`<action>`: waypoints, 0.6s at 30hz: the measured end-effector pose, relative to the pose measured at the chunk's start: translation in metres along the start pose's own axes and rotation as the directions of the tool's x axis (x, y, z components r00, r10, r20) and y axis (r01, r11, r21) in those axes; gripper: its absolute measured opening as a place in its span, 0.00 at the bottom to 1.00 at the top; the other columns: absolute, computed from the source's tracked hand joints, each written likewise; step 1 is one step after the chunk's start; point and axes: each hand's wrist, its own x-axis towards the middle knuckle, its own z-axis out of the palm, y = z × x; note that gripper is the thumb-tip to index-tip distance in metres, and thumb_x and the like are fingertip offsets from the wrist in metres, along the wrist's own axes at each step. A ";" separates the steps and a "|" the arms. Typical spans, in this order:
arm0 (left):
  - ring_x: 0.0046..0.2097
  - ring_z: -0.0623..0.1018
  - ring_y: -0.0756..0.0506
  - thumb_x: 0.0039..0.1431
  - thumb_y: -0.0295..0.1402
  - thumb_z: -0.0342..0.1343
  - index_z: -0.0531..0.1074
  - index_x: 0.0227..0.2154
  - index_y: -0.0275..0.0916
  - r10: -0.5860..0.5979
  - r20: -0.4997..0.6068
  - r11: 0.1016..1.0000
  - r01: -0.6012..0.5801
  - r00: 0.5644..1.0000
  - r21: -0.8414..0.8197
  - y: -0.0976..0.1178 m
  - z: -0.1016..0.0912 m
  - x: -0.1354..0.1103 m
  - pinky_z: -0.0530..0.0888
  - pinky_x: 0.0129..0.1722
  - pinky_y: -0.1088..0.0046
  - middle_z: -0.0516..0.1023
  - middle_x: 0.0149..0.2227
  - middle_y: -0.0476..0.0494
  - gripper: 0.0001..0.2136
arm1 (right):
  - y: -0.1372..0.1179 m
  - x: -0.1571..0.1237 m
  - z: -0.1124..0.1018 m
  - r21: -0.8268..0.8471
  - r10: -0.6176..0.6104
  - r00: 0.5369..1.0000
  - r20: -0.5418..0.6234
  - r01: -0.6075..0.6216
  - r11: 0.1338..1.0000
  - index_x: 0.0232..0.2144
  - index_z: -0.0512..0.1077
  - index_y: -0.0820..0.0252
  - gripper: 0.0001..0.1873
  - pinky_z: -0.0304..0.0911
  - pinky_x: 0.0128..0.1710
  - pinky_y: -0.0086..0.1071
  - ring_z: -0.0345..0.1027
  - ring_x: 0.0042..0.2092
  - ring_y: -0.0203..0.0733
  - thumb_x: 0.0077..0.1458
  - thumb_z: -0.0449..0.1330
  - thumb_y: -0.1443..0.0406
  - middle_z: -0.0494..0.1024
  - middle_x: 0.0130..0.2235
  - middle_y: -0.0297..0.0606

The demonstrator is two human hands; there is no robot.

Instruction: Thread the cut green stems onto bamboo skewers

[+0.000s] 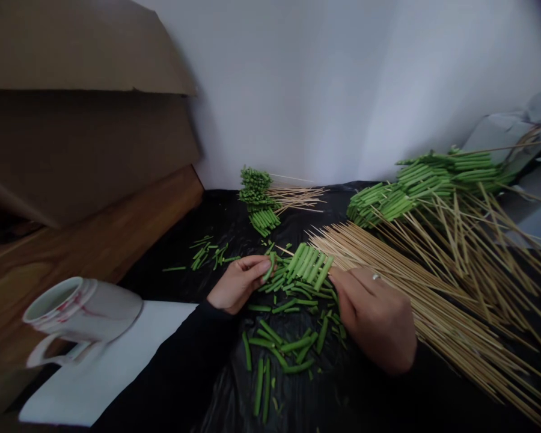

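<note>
My left hand (pixel 243 280) pinches a short cut green stalk (pixel 271 264) between thumb and fingertips, near the tip of a thin bamboo skewer (pixel 285 249). In my right hand (pixel 375 316), fingers closed, is that skewer's other end; a ring shows on one finger. Several cut green stalks (pixel 307 262) sit side by side across the skewer, between my two hands. Loose stalk pieces (pixel 293 347) lie beneath and in front of them on black plastic sheeting (pixel 228 391). My right fingers hide part of the skewer.
A wide heap of bare bamboo skewers (pixel 415 294) lies at right. Behind it are stacked threaded skewers (pixel 426 183); a smaller threaded bundle (pixel 264 219) lies by the wall. At left, a mug (pixel 103 310) stands on white paper (pixel 135 343), beside a cardboard box (pixel 94 138).
</note>
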 end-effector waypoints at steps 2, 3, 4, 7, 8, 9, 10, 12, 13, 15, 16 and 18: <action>0.32 0.75 0.52 0.39 0.33 0.73 0.80 0.32 0.34 -0.071 0.032 0.982 0.076 0.997 -0.174 0.001 -0.001 0.002 0.72 0.31 0.80 0.79 0.32 0.45 0.15 | -0.002 -0.002 0.001 0.008 -0.010 1.000 0.011 0.010 1.000 0.39 0.75 0.62 0.12 0.51 0.29 0.33 0.63 0.29 0.37 0.60 0.53 0.72 0.71 0.26 0.35; 0.31 0.75 0.53 0.40 0.32 0.72 0.80 0.33 0.34 -0.087 0.052 0.968 0.097 0.995 -0.232 0.002 -0.002 0.002 0.72 0.30 0.81 0.79 0.32 0.45 0.15 | -0.004 -0.003 0.002 0.013 -0.014 1.000 0.016 0.014 1.000 0.38 0.75 0.62 0.12 0.51 0.29 0.33 0.62 0.28 0.37 0.60 0.52 0.73 0.70 0.26 0.35; 0.31 0.75 0.53 0.41 0.31 0.72 0.80 0.34 0.34 -0.094 0.066 0.955 0.109 0.993 -0.277 0.002 -0.002 0.003 0.72 0.30 0.81 0.78 0.32 0.46 0.15 | -0.005 -0.003 0.002 0.021 -0.018 1.000 0.023 0.018 1.000 0.38 0.75 0.63 0.12 0.52 0.29 0.33 0.62 0.28 0.37 0.60 0.52 0.73 0.70 0.26 0.35; 0.32 0.76 0.53 0.47 0.28 0.68 0.79 0.35 0.34 -0.104 0.075 0.931 0.123 0.992 -0.345 0.004 -0.002 0.003 0.74 0.30 0.81 0.77 0.31 0.46 0.11 | -0.008 -0.005 0.004 0.042 -0.033 0.998 0.050 0.031 0.999 0.37 0.75 0.63 0.13 0.53 0.30 0.33 0.63 0.29 0.37 0.59 0.51 0.74 0.70 0.26 0.36; 0.32 0.76 0.53 0.49 0.28 0.67 0.79 0.35 0.34 -0.105 0.071 0.928 0.124 0.992 -0.350 0.004 -0.001 0.003 0.74 0.30 0.81 0.77 0.31 0.46 0.09 | -0.008 -0.005 0.004 0.042 -0.036 0.998 0.054 0.033 0.999 0.37 0.75 0.63 0.13 0.53 0.30 0.33 0.64 0.29 0.38 0.59 0.50 0.74 0.70 0.26 0.36; 0.32 0.76 0.53 0.50 0.27 0.66 0.79 0.35 0.34 -0.106 0.065 0.928 0.122 0.992 -0.352 0.004 -0.001 0.002 0.74 0.30 0.81 0.77 0.31 0.46 0.08 | -0.009 -0.006 0.005 0.038 -0.036 0.998 0.055 0.034 0.999 0.37 0.75 0.63 0.13 0.53 0.30 0.33 0.64 0.29 0.38 0.58 0.50 0.74 0.70 0.27 0.36; 0.32 0.76 0.54 0.51 0.27 0.66 0.79 0.35 0.34 -0.106 0.062 0.929 0.121 0.992 -0.351 0.003 -0.001 0.002 0.74 0.30 0.81 0.77 0.31 0.46 0.07 | -0.009 -0.006 0.005 0.034 -0.036 0.998 0.053 0.035 0.999 0.37 0.75 0.63 0.13 0.53 0.29 0.33 0.64 0.29 0.38 0.58 0.50 0.74 0.70 0.27 0.36; 0.31 0.76 0.54 0.51 0.26 0.66 0.78 0.35 0.34 -0.104 0.062 0.929 0.119 0.993 -0.351 0.002 -0.002 0.002 0.75 0.30 0.81 0.77 0.31 0.47 0.07 | -0.009 -0.006 0.005 0.027 -0.036 0.998 0.052 0.035 0.999 0.37 0.75 0.63 0.14 0.53 0.29 0.33 0.64 0.29 0.38 0.58 0.50 0.75 0.71 0.27 0.36; 0.31 0.76 0.54 0.50 0.26 0.66 0.78 0.34 0.34 -0.103 0.063 0.928 0.119 0.993 -0.353 0.001 -0.002 0.003 0.75 0.30 0.81 0.77 0.31 0.47 0.08 | -0.009 -0.006 0.005 0.026 -0.038 0.998 0.053 0.037 0.999 0.37 0.75 0.63 0.14 0.52 0.29 0.33 0.64 0.29 0.38 0.58 0.50 0.75 0.71 0.27 0.37; 0.31 0.76 0.53 0.49 0.26 0.67 0.78 0.34 0.33 -0.102 0.060 0.927 0.116 0.993 -0.357 0.000 -0.002 0.003 0.75 0.30 0.81 0.77 0.30 0.46 0.08 | -0.009 -0.006 0.005 0.024 -0.044 0.997 0.059 0.043 0.999 0.37 0.75 0.63 0.14 0.52 0.28 0.33 0.63 0.28 0.38 0.58 0.50 0.75 0.70 0.27 0.36; 0.30 0.76 0.53 0.48 0.26 0.67 0.78 0.34 0.33 -0.102 0.055 0.926 0.115 0.993 -0.358 0.000 -0.002 0.003 0.75 0.30 0.81 0.77 0.30 0.46 0.08 | -0.009 -0.006 0.005 0.021 -0.046 0.997 0.061 0.045 0.999 0.37 0.75 0.63 0.14 0.51 0.28 0.34 0.63 0.28 0.37 0.58 0.50 0.74 0.70 0.26 0.36; 0.30 0.76 0.53 0.48 0.26 0.68 0.78 0.33 0.34 -0.104 0.046 0.928 0.113 0.994 -0.355 -0.001 -0.002 0.003 0.75 0.30 0.80 0.78 0.30 0.47 0.08 | -0.009 -0.006 0.005 0.010 -0.048 0.997 0.061 0.047 0.999 0.37 0.75 0.63 0.14 0.50 0.28 0.34 0.62 0.27 0.37 0.58 0.50 0.74 0.70 0.26 0.36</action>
